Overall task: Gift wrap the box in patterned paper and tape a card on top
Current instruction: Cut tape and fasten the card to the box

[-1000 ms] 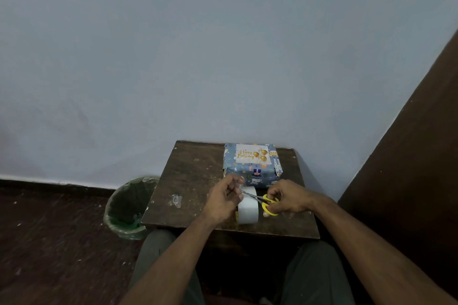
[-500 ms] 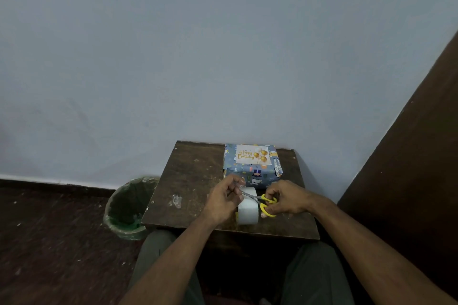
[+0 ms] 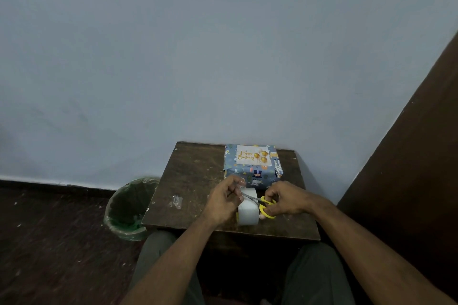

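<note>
Against blue wall [image 3: 198, 57], scuffed wooden table [image 3: 193, 181], bin [image 3: 128, 208].

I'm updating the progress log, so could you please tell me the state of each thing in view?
Box: wrapped, upright on table.
Card: lying flat on the box.
Tape roll: standing on edge.
Scissors: held, tips toward left hand.
Left hand: pinching something by the roll.
Right hand: gripping scissor handles.
Bin: open, lined.
</note>
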